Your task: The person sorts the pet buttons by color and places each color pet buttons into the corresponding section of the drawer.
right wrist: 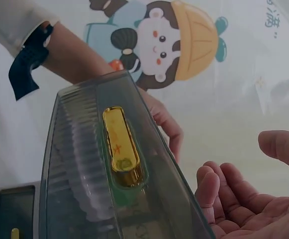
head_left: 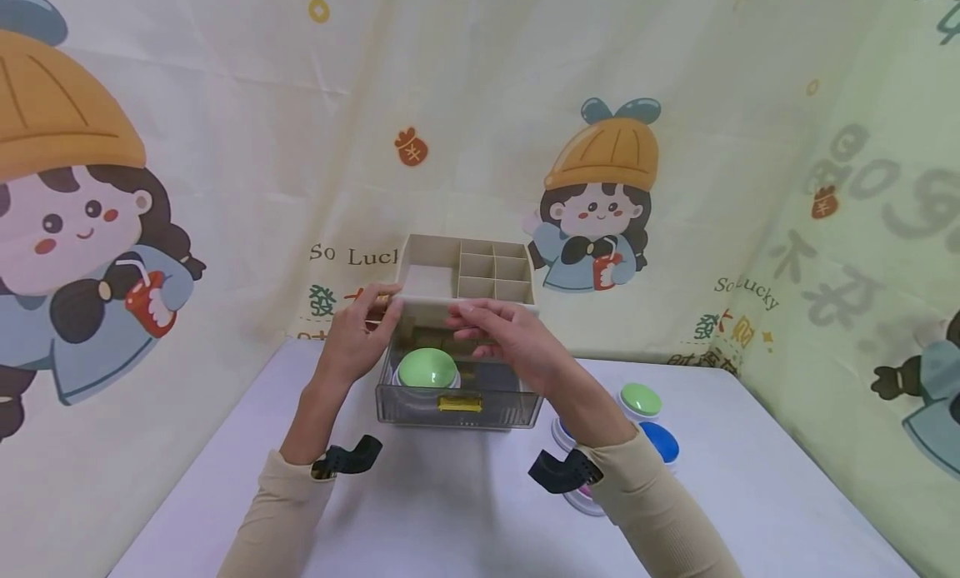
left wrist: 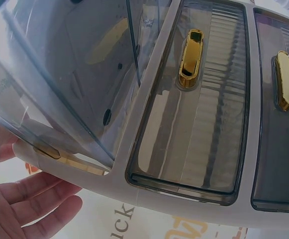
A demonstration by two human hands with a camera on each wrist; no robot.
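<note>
A beige drawer organizer [head_left: 495, 266] with a divided top stands on the table, and its topmost smoky drawer [head_left: 491, 407] is pulled out. Inside that drawer, toward the left, sits a round green-topped button [head_left: 427, 368] with a white base. My left hand [head_left: 352, 336] grips the organizer's upper left corner with thumb and index finger; in the left wrist view its other fingers [left wrist: 49, 199] extend loosely beside the wall. Above the drawer's right part, my right hand [head_left: 517, 336] hovers with loosely bent fingers. The right wrist view shows nothing in its palm [right wrist: 258, 199].
Right of the organizer lie more round buttons, one green [head_left: 641, 399] and one blue [head_left: 660, 441]; others are partly hidden by the right forearm. Lower drawers with gold handles [left wrist: 191, 57] are closed. A printed cloth [head_left: 465, 78] hangs behind the white table [head_left: 420, 495].
</note>
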